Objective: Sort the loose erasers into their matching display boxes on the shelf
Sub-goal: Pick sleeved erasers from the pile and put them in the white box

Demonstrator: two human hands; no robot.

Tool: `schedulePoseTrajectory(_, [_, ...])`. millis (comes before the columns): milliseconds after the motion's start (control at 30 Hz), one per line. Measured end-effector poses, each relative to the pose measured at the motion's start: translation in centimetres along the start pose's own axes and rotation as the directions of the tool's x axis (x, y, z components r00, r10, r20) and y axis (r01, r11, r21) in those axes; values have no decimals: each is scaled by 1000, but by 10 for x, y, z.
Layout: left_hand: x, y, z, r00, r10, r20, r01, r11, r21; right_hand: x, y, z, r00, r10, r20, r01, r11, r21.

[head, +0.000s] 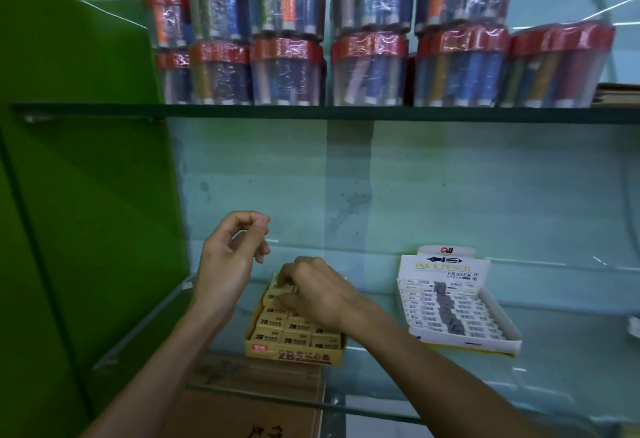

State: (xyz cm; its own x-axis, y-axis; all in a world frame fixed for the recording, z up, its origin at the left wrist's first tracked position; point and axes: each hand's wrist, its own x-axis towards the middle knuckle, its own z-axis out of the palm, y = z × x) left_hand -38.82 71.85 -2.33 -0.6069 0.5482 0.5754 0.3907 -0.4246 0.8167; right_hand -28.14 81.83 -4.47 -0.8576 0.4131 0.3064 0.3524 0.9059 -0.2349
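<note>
We are standing at a glass shelf (450, 302) with two display boxes on it. Our right hand (318, 290) is down over the far rows of the yellow box (294, 356), the one printed "2B", with its fingers bent onto the tan erasers (277, 321) packed inside. Whether those fingers are pinching one eraser into its slot or only pressing the row flat, we cannot tell; the fingertips are blurred against the packs. Our left hand (230, 257) is raised just left of the box and touches nothing, its fingers loosely curled with thumb and forefinger close together. We see nothing between them.

The yellow box looks nearly full: the near and middle rows show tidy "2B" labels side by side, and only the far end, under our right hand, is hidden. The white box (460, 342), marked "Ink & Pencil Eraser", sits well apart to the right, its rows of white-and-grey erasers (450, 313) lying neat and close.

We see no loose erasers lying on the glass around either box. So we judge the sorting to be close to done, with perhaps this last piece in the yellow box to settle. A small pale object at the far right edge of the shelf is cut off and cannot be identified.

Above, shrink-wrapped tubs (374, 70) with red lids are stacked on the upper shelf.
</note>
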Motion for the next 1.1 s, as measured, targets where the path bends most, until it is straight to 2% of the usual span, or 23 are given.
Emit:
schedulePoseTrajectory(200, [-13, 4, 29, 997, -11, 78, 12, 1000, -21, -56, 35, -22, 974, 45, -222, -24, 995, 96])
schedulePoseTrajectory(433, [-34, 9, 98, 972, -5, 234, 31, 994, -109, -153, 89, -53, 858, 213, -467, -130, 970, 203])
schedulePoseTrajectory(567, [-47, 11, 150, 922, 9, 388, 59, 985, -165, -202, 123, -76, 807, 307, -504, -248, 951, 184])
schedulePoseTrajectory(767, [-73, 19, 228, 802, 36, 597, 80, 983, -167, -268, 160, -108, 735, 417, -534, -410, 901, 140])
schedulePoseTrajectory(933, [-91, 24, 269, 725, 33, 688, 96, 984, -147, -310, 183, -122, 692, 492, -528, -521, 847, 105])
schedulePoseTrajectory(1100, [-100, 31, 293, 706, 51, 706, 87, 984, -158, -332, 194, -133, 675, 504, -539, -570, 820, 54])
